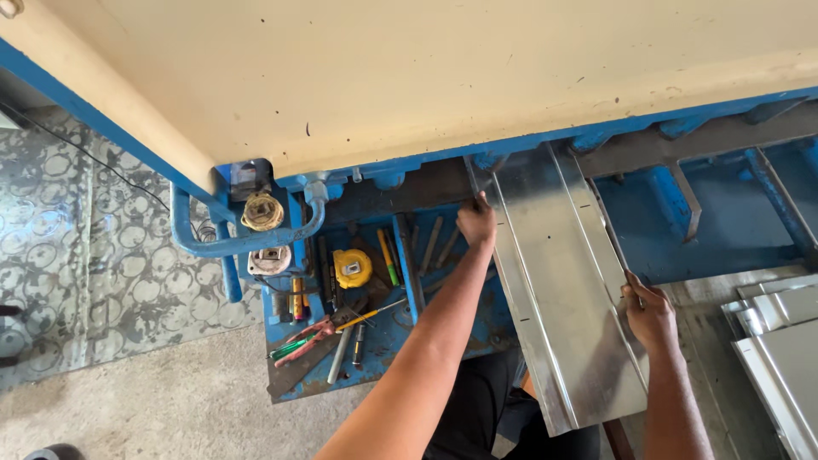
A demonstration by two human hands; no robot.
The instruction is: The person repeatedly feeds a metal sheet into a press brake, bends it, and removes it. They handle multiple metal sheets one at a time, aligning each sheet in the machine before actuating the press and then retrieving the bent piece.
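One view only on my end: head cam, worn, looking steeply down and slightly forward over both arms. It sits close, about arm's reach from the work. Top of frame is filled by the cream machine housing (426, 77) with its blue edge running diagonally, so the head is rolled a bit to one side. Centre shows the metal sheet (562, 290) running away from me toward the machine, left hand (477, 223) and right hand (652, 313) on its long edges. Lower left catches the blue tool tray (298, 379) and the floor (153, 400). No second view, so nothing overlaps.
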